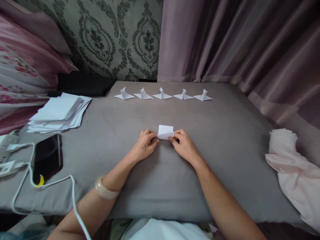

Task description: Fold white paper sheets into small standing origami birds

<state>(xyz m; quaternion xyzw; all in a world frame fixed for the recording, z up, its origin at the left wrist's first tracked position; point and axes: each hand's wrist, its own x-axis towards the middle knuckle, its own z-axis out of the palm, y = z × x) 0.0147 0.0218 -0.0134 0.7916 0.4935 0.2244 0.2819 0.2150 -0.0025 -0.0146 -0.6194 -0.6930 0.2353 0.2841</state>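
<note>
Between my hands, over the middle of the grey-covered table, is a small white sheet of paper with a fold along its near side. My left hand pinches the paper's left corner between thumb and fingers. At the opposite end, my right hand grips the near right corner, its thumb under the folded edge. Beyond them, several folded white paper birds stand in a row near the table's far edge, wings spread and necks up.
On the left lie a stack of white paper, a dark phone, a white cable and a power strip. A black folded cloth is behind the stack. Pale pink fabric lies at the right edge.
</note>
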